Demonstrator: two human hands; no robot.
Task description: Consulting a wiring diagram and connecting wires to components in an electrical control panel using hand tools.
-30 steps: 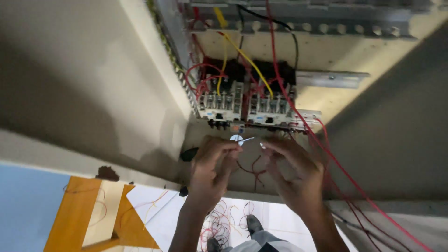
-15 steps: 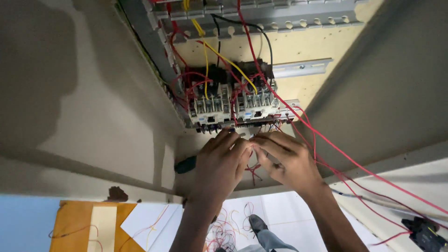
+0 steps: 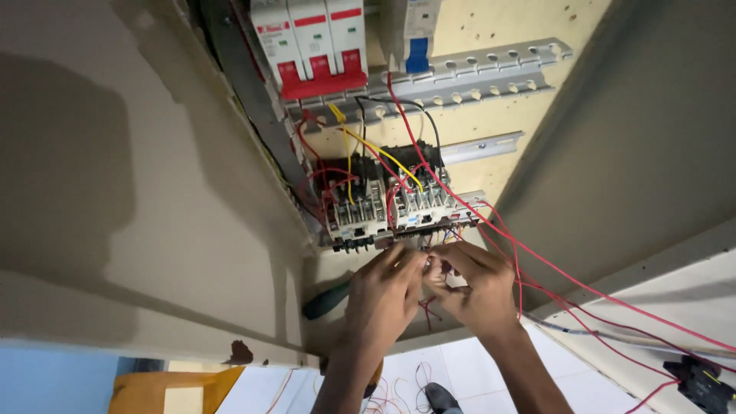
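Hands meet just below the two grey contactors (image 3: pixel 395 211) inside an open beige electrical cabinet (image 3: pixel 138 192). The left hand (image 3: pixel 381 295) has its fingers curled and its fingertips (image 3: pixel 410 257) drawn together, pinching at something small where thin red wires (image 3: pixel 537 264) hang under the contactors; a screwdriver with a dark green handle (image 3: pixel 327 300) sticks out from beneath its palm, though whether the hand grips it or it only lies behind cannot be told. The right hand (image 3: pixel 475 287) is likewise curled, its fingertips pressed against those of the left at the same spot, apparently closed on a wire end that is too small and too hidden to make out. Both hands touch each other directly below the terminal row. Above the contactors sit a row of white breakers with red toggles (image 3: pixel 310 42) and a perforated grey mounting rail (image 3: pixel 475 77); yellow wires (image 3: pixel 368 146) and a black wire (image 3: pixel 399 103) loop down into the contactor tops. Compared with half a second ago, the view has tilted upward so the breakers now show, the hands have closed in tighter together right under the contactors, and the screwdriver handle stays in much the same place beside the left wrist.
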